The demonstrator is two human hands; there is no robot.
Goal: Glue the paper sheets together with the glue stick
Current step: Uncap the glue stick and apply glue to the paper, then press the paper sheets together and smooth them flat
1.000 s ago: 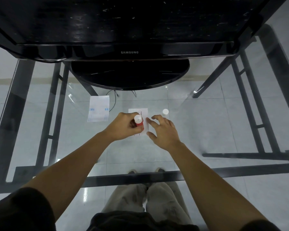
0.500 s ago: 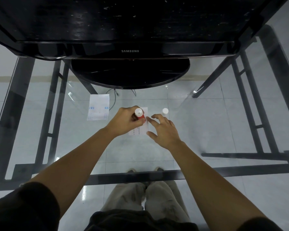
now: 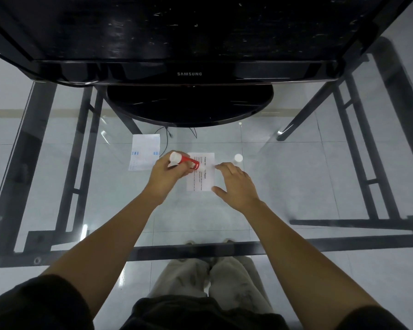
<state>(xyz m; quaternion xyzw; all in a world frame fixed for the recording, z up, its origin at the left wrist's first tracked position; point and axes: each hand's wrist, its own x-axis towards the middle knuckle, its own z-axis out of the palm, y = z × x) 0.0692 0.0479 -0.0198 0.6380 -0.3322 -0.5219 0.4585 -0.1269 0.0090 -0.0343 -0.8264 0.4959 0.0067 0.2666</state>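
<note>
A small white printed sheet (image 3: 204,179) lies on the glass table in front of me. My left hand (image 3: 166,178) grips a red and white glue stick (image 3: 185,161), tilted so its tip rests on the sheet's upper left part. My right hand (image 3: 236,185) lies flat with spread fingers, its fingertips on the sheet's right edge. A second sheet with blue marks (image 3: 144,155) lies to the left, apart from both hands. The glue stick's white cap (image 3: 238,158) stands just right of the printed sheet.
A black Samsung monitor (image 3: 188,73) with a round base (image 3: 188,108) stands at the far side of the glass table (image 3: 296,182). Black frame bars show through the glass. My legs are visible below the near edge.
My left hand has tipped the glue stick over from upright and shifted left, baring more of the printed sheet. My right hand stays on the sheet's right edge.
</note>
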